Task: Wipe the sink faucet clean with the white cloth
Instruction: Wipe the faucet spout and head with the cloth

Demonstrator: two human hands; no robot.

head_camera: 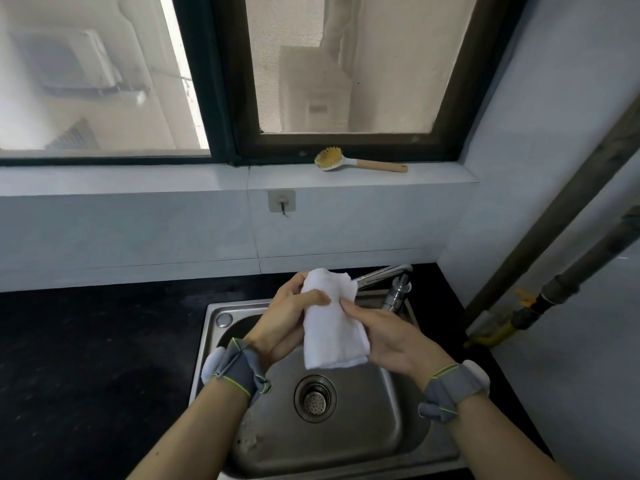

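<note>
Faucet of polished chrome, slim spout and stubby base (pixel 391 284), mounted at the far right corner of the stainless steel sink (pixel 398 427), spout running long and leftward-away from its base, partly hidden behind the cloth. White folded terry cloth (pixel 330 323) held upright over the sink basin, just in front of and left of the faucet, top edge overlapping the spout in view; contact with the metal cannot be told. Left hand (pixel 287 320) wrapped round the cloth's left side, thumb across its face. Right hand (pixel 388 336) pinching the cloth's right edge with fingertips, the nearer hand to the faucet base. Wiping apparently not yet started: cloth probably needs carrying rightward and away, then sliding along the spout's length. Wooden-handled dish brush (pixel 356 161) lying on the window sill above the faucet. Black surface (pixel 104 341) around the sink.
</note>
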